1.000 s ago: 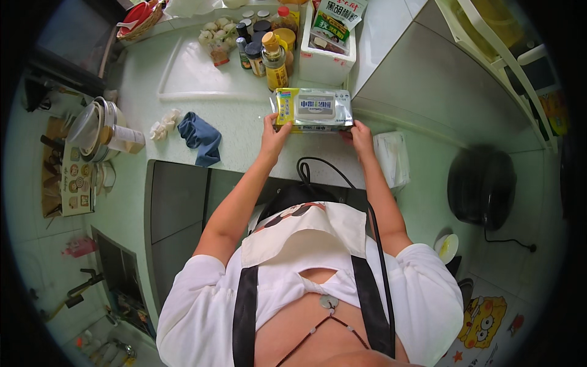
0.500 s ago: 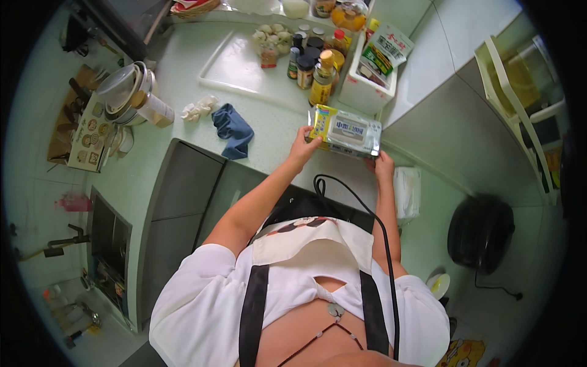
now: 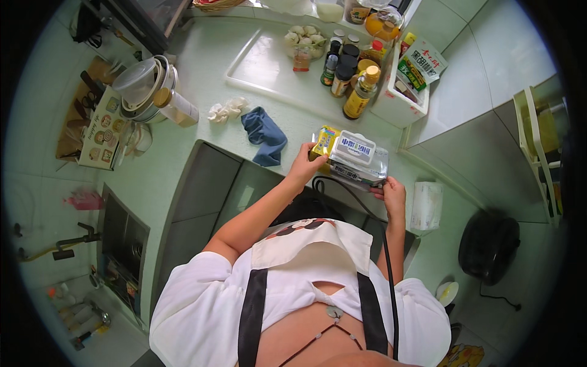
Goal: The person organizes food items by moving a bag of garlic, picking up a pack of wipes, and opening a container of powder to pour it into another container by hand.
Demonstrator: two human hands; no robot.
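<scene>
Head view: silver-and-yellow pack [image 3: 348,160] with a raised white lid [image 3: 356,148] sits at the counter's front edge, between both hands. Can't tell if its underside touches the counter [image 3: 309,116] or is held just off it. Long axis runs left to right, right end angled nearer the body; printed front side also shows.

Left hand [image 3: 306,164] grips the yellow end, thumb over the near edge, other fingers mostly hidden. Right hand [image 3: 393,194] has fingers curled narrow at the near right corner; how firmly it pinches, can't tell. Both hands in contact, so neither is nearer; pack lies ahead of and between them.

Around it: blue cloth [image 3: 264,136] left, yellow-capped bottle [image 3: 361,95] beyond, white package [image 3: 427,205] right of the right hand, black cable [image 3: 387,257] looping on the body side.
</scene>
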